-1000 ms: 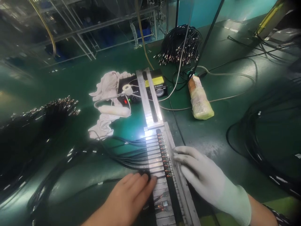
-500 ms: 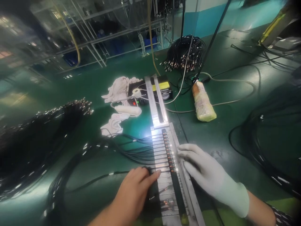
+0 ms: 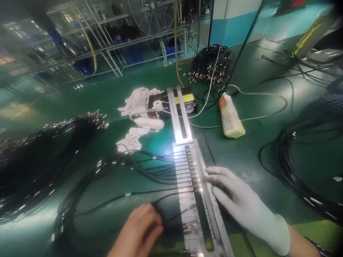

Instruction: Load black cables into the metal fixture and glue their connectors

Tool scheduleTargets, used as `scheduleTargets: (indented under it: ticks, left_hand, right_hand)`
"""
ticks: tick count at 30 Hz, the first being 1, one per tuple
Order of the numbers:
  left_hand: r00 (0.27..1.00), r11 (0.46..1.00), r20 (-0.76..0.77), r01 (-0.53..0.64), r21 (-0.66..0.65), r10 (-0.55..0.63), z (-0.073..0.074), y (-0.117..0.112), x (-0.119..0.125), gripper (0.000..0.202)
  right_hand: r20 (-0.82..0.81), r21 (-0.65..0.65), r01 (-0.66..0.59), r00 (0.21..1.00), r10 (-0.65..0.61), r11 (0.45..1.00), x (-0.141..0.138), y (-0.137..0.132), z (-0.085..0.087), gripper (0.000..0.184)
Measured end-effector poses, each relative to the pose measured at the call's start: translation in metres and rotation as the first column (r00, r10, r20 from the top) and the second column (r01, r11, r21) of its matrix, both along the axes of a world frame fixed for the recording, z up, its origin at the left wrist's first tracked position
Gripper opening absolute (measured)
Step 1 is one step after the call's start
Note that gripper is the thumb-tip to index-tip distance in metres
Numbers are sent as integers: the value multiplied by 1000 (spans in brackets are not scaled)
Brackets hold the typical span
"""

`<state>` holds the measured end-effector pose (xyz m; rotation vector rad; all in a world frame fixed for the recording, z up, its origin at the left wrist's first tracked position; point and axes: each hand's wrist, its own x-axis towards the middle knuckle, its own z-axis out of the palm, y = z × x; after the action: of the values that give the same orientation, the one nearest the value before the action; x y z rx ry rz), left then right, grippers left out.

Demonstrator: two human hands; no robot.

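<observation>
A long metal fixture [image 3: 187,205] runs away from me, with several black cables [image 3: 160,174] lying side by side in its slots. Their bared orange-tipped ends [image 3: 192,167] line up along a dark groove. My left hand [image 3: 140,228], bare, is just left of the fixture with its fingers curled together. Dark cable passes close to those fingertips, but what they hold, if anything, is hidden. In a white glove, my right hand [image 3: 238,198] rests its outstretched fingertips against the fixture's right rail [image 3: 206,192]. Loose cable ends [image 3: 191,227] lie across the fixture's near part.
Cable bundles lie at left [image 3: 40,160], right [image 3: 292,167] and back [image 3: 211,62] on the green surface. Beyond the fixture stand a black box [image 3: 191,107], a white cloth [image 3: 139,101] and a wrapped block [image 3: 232,117]. Hoses and wires hang down; a fan [image 3: 154,16] stands behind.
My left hand has come off the cables on the fixture, moving left and toward me, its fingers curling. The right hand stays against the rail. The view has shifted slightly.
</observation>
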<state>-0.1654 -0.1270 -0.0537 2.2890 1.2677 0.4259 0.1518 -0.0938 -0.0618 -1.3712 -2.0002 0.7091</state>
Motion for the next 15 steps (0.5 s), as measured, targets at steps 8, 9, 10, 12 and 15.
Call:
scheduleTargets:
  ticks: [8, 9, 10, 12, 15]
  left_hand:
    - [998, 991, -43, -35, 129, 40, 10, -7, -13, 13]
    - [998, 988, -13, -51, 147, 53, 6, -5, -3, 19]
    - [998, 987, 11, -65, 149, 64, 1, -3, 7, 21]
    - [996, 991, 37, -81, 105, 77, -6, 3, 26, 13]
    - [994, 997, 93, -59, 43, 55, -2, 13, 43, 9]
  right_hand:
    - [-6, -12, 11, 1000, -11, 1000, -2, 1, -3, 23]
    - [-6, -15, 6, 1000, -6, 1000, -2, 1, -4, 22]
    - [-4, -16, 3, 1000, -3, 1000, -2, 1, -5, 23]
    - [2, -15, -4, 1000, 4, 1000, 0, 0, -6, 23]
    - [-1, -8, -3, 1000, 3, 1000, 0, 1, -6, 23]
